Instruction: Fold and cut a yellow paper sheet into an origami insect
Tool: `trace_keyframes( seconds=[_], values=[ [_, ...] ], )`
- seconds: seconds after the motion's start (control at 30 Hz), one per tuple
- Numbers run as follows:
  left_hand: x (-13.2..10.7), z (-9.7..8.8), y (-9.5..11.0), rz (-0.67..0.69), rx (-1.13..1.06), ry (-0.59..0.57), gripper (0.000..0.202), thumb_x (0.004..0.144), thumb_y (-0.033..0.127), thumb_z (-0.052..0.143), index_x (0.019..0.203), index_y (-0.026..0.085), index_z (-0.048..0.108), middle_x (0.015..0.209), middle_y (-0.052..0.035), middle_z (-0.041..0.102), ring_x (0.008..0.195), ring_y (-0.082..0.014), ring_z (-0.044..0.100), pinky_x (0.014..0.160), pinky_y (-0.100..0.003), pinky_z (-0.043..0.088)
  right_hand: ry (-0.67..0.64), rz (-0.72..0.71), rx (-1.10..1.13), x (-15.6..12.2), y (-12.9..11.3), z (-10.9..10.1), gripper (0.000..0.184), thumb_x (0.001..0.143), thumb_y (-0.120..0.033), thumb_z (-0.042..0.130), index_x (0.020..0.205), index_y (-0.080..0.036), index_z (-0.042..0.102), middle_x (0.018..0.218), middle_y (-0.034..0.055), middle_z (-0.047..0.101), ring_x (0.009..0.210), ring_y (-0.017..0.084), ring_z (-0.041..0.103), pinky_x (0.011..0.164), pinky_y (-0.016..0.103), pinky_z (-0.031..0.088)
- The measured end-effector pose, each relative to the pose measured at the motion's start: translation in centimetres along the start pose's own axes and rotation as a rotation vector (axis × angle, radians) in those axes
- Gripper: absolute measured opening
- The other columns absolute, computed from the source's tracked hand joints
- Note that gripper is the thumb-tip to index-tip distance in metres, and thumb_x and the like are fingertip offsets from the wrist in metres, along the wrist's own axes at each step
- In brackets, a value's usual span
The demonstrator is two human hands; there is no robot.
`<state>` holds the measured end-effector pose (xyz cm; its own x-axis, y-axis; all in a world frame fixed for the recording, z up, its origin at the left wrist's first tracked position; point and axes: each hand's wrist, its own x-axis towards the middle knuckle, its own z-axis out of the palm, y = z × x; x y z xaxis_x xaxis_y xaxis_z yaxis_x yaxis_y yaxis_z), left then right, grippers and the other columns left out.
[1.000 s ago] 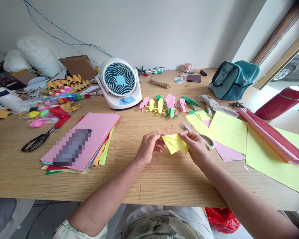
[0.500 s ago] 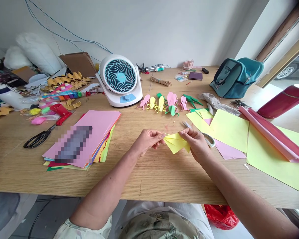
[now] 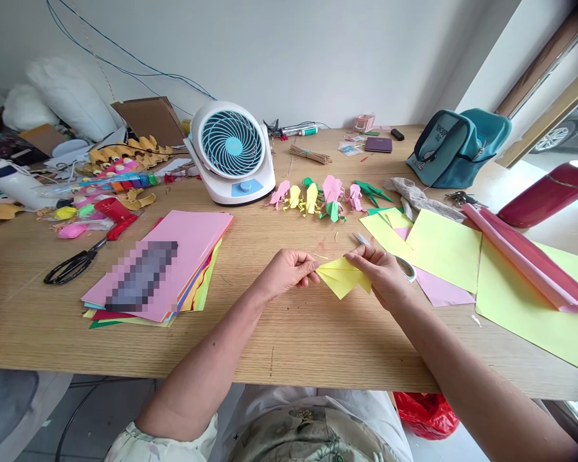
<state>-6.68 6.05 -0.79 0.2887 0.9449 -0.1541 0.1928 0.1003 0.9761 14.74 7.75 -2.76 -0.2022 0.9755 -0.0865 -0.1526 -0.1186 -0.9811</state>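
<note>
Between my two hands is a folded piece of yellow paper point(image 3: 343, 278), held a little above the table, with its pointed flaps hanging down. My left hand point(image 3: 291, 273) pinches its left corner between thumb and fingers. On the other side, my right hand point(image 3: 376, 268) grips the upper right edge, thumb on top. Scissors point(image 3: 406, 269) with a pale handle lie partly hidden behind my right hand. Beyond my hands stands a row of folded paper figures, among them a pink one point(image 3: 332, 189), a yellow one point(image 3: 311, 199) and a green one point(image 3: 334, 212).
A stack of coloured paper point(image 3: 192, 237) lies left, beside black-handled scissors point(image 3: 72, 266). A white fan point(image 3: 234, 154) stands behind. Yellow sheets point(image 3: 446, 247), a rolled red-pink sheet point(image 3: 530, 263), a red bottle point(image 3: 546, 196) and a teal bag point(image 3: 455, 151) occupy the right side.
The left corner of the folded yellow paper is drawn further into my left fingers, and its hanging flaps have shifted slightly right. Both hands stay in nearly the same place.
</note>
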Motion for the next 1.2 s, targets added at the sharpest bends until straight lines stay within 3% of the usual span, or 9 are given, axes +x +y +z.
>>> trace_keyframes(
  seconds=[0.27, 0.43, 0.63, 0.83, 1.03, 1.2],
  values=[
    [-0.1, -0.5, -0.1, -0.012, 0.085, -0.128, 0.040, 0.085, 0.052, 0.062, 0.079, 0.012, 0.066, 0.074, -0.0055, 0.072, 0.051, -0.0054, 0.055, 0.047, -0.016, 0.039, -0.022, -0.025, -0.061, -0.1, 0.0, -0.2, 0.035, 0.070, -0.047, 0.082, 0.070, -0.020, 0.061, 0.064, -0.0009, 0.060, 0.053, 0.010, 0.044, 0.045, 0.024, 0.027],
    [-0.1, -0.6, -0.1, 0.009, 0.073, -0.135, 0.049, 0.086, 0.061, 0.056, 0.082, 0.013, 0.065, 0.079, -0.0066, 0.072, 0.056, -0.0076, 0.058, 0.048, -0.017, 0.042, -0.022, -0.044, -0.084, -0.1, -0.1, -0.3, 0.035, 0.071, -0.049, 0.081, 0.070, -0.020, 0.061, 0.063, -0.0014, 0.059, 0.053, 0.010, 0.045, 0.045, 0.024, 0.026],
    [0.0, -0.6, -0.4, 0.089, 0.126, -0.102, 0.039, 0.081, 0.052, 0.066, 0.073, 0.016, 0.056, 0.063, 0.0033, 0.055, 0.051, -0.0057, 0.046, 0.044, -0.016, 0.038, -0.036, -0.037, -0.083, -0.1, -0.1, -0.2, 0.035, 0.071, -0.049, 0.081, 0.070, -0.020, 0.061, 0.063, -0.0014, 0.058, 0.052, 0.010, 0.044, 0.044, 0.024, 0.026],
    [-0.3, -0.6, 0.1, 0.157, 0.167, -0.129, 0.036, 0.085, 0.048, 0.062, 0.070, 0.017, 0.050, 0.062, 0.0039, 0.054, 0.049, -0.0052, 0.042, 0.046, -0.017, 0.031, -0.045, -0.037, -0.079, -0.3, -0.5, 0.0, 0.037, 0.069, -0.051, 0.081, 0.069, -0.020, 0.060, 0.063, -0.0011, 0.059, 0.052, 0.010, 0.045, 0.044, 0.024, 0.027],
    [-0.4, -0.2, 0.4, 0.208, 0.244, -0.127, 0.028, 0.088, 0.040, 0.058, 0.076, 0.015, 0.061, 0.065, 0.0032, 0.051, 0.058, -0.0076, 0.044, 0.054, -0.019, 0.033, -0.055, -0.070, -0.099, -0.7, -1.1, 0.7, 0.042, 0.063, -0.055, 0.083, 0.067, -0.020, 0.059, 0.060, -0.0013, 0.058, 0.051, 0.010, 0.045, 0.045, 0.024, 0.029],
    [-0.4, 0.1, 0.3, 0.202, 0.195, -0.129, 0.031, 0.085, 0.041, 0.062, 0.070, 0.014, 0.060, 0.060, 0.0048, 0.047, 0.054, -0.0069, 0.041, 0.053, -0.020, 0.031, -0.101, -0.084, -0.097, -0.9, -1.3, 0.9, 0.040, 0.066, -0.053, 0.082, 0.068, -0.019, 0.061, 0.062, -0.0006, 0.060, 0.052, 0.010, 0.047, 0.046, 0.024, 0.033]
  ],
)
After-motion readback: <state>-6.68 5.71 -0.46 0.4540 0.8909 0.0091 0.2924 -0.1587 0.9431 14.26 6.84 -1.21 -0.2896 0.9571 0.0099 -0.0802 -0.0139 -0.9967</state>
